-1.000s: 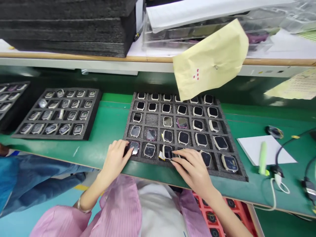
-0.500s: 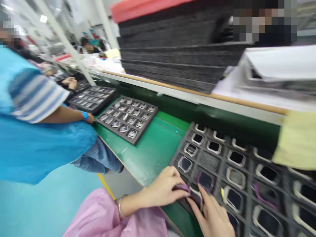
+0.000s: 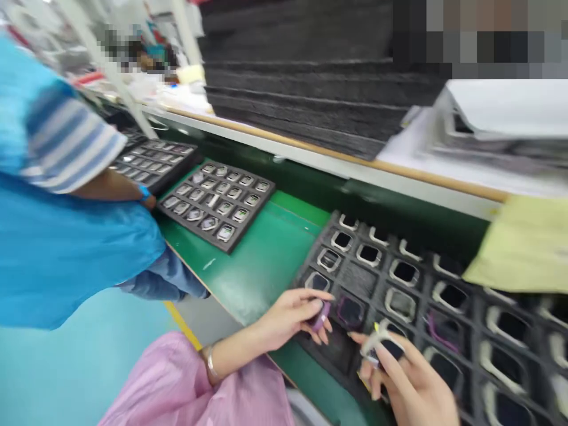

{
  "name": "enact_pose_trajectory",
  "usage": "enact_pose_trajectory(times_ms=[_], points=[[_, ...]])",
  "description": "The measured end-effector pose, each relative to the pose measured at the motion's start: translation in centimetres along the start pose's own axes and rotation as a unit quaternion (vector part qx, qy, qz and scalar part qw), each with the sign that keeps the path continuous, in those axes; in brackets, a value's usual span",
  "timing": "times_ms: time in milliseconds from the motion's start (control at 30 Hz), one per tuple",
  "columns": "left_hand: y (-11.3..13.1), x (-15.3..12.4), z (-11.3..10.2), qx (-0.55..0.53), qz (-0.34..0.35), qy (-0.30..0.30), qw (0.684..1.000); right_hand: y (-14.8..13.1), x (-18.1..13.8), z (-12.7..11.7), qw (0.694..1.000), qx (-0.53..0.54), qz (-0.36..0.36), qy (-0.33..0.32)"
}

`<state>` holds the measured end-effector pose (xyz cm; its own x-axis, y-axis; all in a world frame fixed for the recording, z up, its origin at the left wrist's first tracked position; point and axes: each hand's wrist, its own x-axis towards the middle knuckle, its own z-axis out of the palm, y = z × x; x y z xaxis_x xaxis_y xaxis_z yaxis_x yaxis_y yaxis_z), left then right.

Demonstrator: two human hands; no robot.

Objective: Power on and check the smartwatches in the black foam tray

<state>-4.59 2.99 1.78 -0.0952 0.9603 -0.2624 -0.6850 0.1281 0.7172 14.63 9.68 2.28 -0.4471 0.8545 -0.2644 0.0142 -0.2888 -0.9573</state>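
Note:
My left hand (image 3: 284,319) is closed on a purple watch case (image 3: 321,317), thumb on top and fingers curled beneath. It is over the near left edge of a dark foam tray (image 3: 360,279). My right hand (image 3: 419,381) grips a silver-white watch case (image 3: 371,348) with a dark face, tilted above the same tray. The two cases are apart. In the tray's compartments lie several similar watch cases, mostly pale, plus a purple-framed one (image 3: 350,312) between my hands and another with a purple strip (image 3: 442,332).
A second tray of watch cases (image 3: 186,220) lies farther left on the green bench (image 3: 248,260). A co-worker in blue (image 3: 66,248) is beside it. Stacked black foam (image 3: 302,89) stands on the shelf, and a yellow sheet (image 3: 523,245) hangs over the tray's right side.
My hands were close together at the tray's near corner. Now they have moved apart, the right one rightward with the pale case, the left keeping the purple case. The view has shifted slightly.

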Motion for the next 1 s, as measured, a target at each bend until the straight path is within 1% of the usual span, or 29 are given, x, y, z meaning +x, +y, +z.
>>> enact_pose_trajectory(times_ms=[33, 67, 200, 300, 433, 567, 667, 733, 833, 1000], points=[[0.1, -0.3, 0.4, 0.004, -0.011, -0.002, 1.0, -0.3, -0.1, 0.1, 1.0, 0.022, 0.013, 0.006], [0.1, -0.5, 0.7, 0.032, -0.009, -0.001, 0.999, -0.6, -0.2, 0.1, 0.999, 0.042, 0.021, 0.0], [0.0, -0.8, 1.9, 0.115, -0.029, -0.015, 0.993, -0.9, 0.0, -0.3, 0.987, 0.135, 0.035, -0.073], [-0.6, -0.8, 2.3, 0.164, -0.006, -0.009, 0.986, -0.8, -0.2, -0.7, 0.978, 0.176, 0.035, -0.112], [-1.0, -0.9, 2.3, 0.205, 0.006, -0.005, 0.979, -0.5, -0.6, -1.0, 0.98, 0.167, 0.033, -0.106], [-0.8, -1.2, 2.3, 0.247, -0.002, 0.005, 0.969, 0.0, -0.8, -1.0, 0.973, 0.189, 0.033, -0.129], [-0.8, -1.4, 2.3, 0.294, -0.01, 0.011, 0.956, 0.1, -0.9, -1.1, 0.971, 0.193, 0.038, -0.132], [-1.0, -1.5, 2.3, 0.325, 0.008, 0.019, 0.946, 0.1, -1.0, -1.1, 0.974, 0.184, 0.04, -0.129], [-1.4, -1.6, 2.3, 0.364, 0.044, 0.029, 0.93, 0.0, -1.1, -1.2, 0.977, 0.166, 0.024, -0.132], [-1.5, -1.8, 2.4, 0.376, 0.056, 0.016, 0.925, -0.1, -1.2, -1.1, 0.975, 0.167, -0.002, -0.149]])
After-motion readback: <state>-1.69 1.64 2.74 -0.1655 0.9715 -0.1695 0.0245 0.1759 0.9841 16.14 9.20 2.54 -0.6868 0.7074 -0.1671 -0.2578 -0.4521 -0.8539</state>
